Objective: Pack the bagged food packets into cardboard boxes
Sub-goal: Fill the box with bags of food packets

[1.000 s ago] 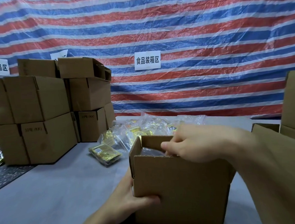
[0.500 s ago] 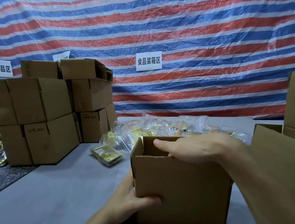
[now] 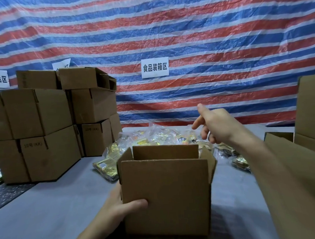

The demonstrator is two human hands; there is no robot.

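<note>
An open cardboard box (image 3: 166, 194) stands upright in front of me on the grey table, flaps raised; its inside is hidden. My left hand (image 3: 121, 207) grips its lower left corner, thumb across the front face. Behind the box lies a pile of clear bagged food packets (image 3: 159, 136), with gold packets (image 3: 105, 167) to its left. My right hand (image 3: 214, 125) hovers in the air above the right part of the pile, fingers loosely spread and holding nothing.
Closed cardboard boxes (image 3: 46, 124) are stacked at the left. More brown boxes (image 3: 309, 112) stand at the right edge, with a few dark packets (image 3: 239, 161) beside them. A striped tarp with a white paper sign (image 3: 154, 67) hangs behind the table (image 3: 49, 214).
My right hand has left the top of the open box and risen back and to the right over the packet pile. The left hand has kept its hold on the box.
</note>
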